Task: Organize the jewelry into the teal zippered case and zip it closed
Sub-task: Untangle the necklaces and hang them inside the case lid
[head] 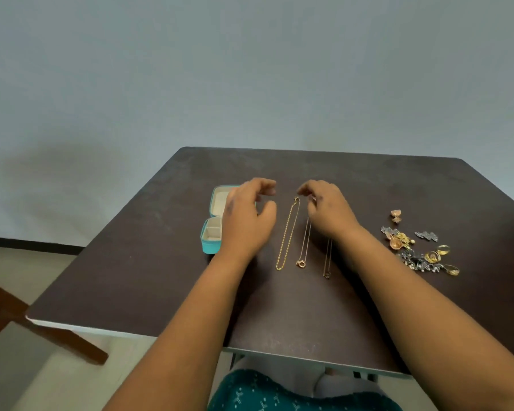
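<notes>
The teal zippered case (pixel 211 247) lies open at the table's left, its cream compartments showing. My left hand (pixel 247 221) hovers over the case's right side with loosely curled fingers and holds nothing. Three necklaces lie side by side in the middle: a thicker gold chain (pixel 287 235), a thin middle necklace (pixel 304 247) with a ring pendant, and a thin right chain (pixel 327 259). My right hand (pixel 328 210) curls over the top ends of the thin chains. Its fingertips pinch the upper end of the middle necklace. The hand hides the top of the right chain.
A pile of rings, earrings and brooches (pixel 419 250) lies at the right of the dark table (pixel 131 277). A single gold earring (pixel 395 216) sits just behind it. A wooden chair frame (pixel 42 330) stands to the lower left, beyond the table edge.
</notes>
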